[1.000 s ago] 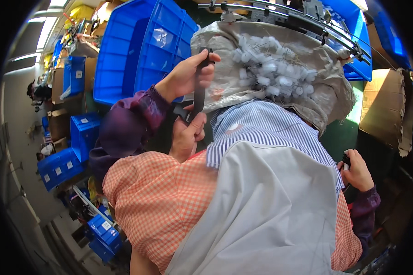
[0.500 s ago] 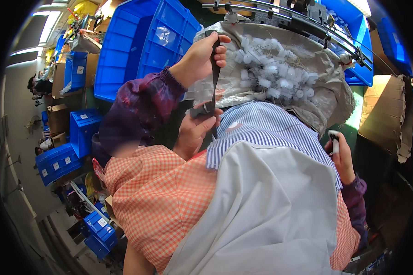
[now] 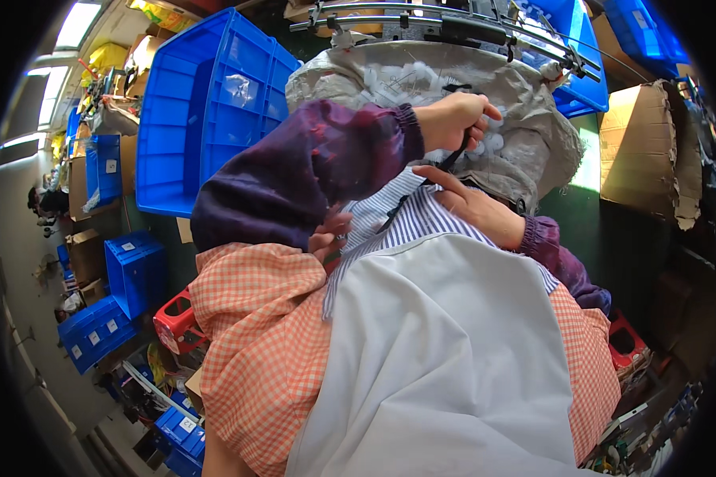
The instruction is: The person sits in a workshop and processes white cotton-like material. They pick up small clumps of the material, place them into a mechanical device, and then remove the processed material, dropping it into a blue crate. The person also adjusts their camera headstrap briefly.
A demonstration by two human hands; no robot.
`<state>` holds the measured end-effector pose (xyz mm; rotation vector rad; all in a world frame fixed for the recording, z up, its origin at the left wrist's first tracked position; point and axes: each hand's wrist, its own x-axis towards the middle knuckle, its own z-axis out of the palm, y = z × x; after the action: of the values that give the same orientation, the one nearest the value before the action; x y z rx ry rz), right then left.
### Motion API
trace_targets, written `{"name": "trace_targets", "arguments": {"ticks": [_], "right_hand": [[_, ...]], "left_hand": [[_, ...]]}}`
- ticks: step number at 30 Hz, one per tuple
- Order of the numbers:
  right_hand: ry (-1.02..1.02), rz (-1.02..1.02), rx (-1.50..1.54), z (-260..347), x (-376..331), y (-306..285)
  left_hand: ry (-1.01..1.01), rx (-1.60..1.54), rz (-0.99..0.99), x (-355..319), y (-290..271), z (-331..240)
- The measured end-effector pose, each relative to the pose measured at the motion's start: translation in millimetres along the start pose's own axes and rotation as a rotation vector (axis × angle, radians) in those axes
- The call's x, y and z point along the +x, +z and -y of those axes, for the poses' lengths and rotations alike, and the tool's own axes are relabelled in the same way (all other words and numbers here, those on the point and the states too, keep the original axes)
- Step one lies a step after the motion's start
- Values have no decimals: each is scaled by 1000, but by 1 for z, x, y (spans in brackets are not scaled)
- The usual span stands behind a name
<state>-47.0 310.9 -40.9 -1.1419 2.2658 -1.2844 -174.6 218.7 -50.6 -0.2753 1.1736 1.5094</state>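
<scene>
My left hand (image 3: 457, 123) is closed round a black strap (image 3: 452, 161), just above the striped cloth at my waist. Part of that strap trails beyond the fist over the sack. Below it, my right hand (image 3: 479, 208) lies at the blue-and-white striped cloth (image 3: 433, 215), its fingers bent about the strap's lower run; the exact grip is partly hidden. More dark strap (image 3: 398, 208) crosses the cloth to the left. Under my left sleeve (image 3: 310, 179) shows a blurred third hand (image 3: 330, 234), another person's, near the cloth's left edge.
A pale woven sack (image 3: 326, 79) with white bristled pieces (image 3: 390, 83) lies ahead, below metal rails (image 3: 422, 22). A large blue crate (image 3: 215, 103) stands at left, a cardboard box (image 3: 640, 151) at right. Red stool parts (image 3: 181, 322) show beside the checked garment (image 3: 262, 334).
My left hand has swung right and over the sack with the strap. The right hand has come in from the right side to the waist. The other person's hand is off the buckle.
</scene>
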Motion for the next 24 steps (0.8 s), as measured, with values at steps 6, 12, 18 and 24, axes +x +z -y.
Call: {"name": "trace_targets", "arguments": {"ticks": [6, 12, 18, 24], "right_hand": [[153, 76, 69, -11, 4, 12], [86, 52, -73, -3, -6, 15], [51, -24, 133, -19, -6, 27], [19, -53, 146, -25, -9, 26]], "left_hand": [[15, 56, 83, 8, 1, 2], [290, 1306, -74, -34, -72, 22], [249, 879, 147, -142, -85, 100], [637, 742, 5, -113, -83, 153]]}}
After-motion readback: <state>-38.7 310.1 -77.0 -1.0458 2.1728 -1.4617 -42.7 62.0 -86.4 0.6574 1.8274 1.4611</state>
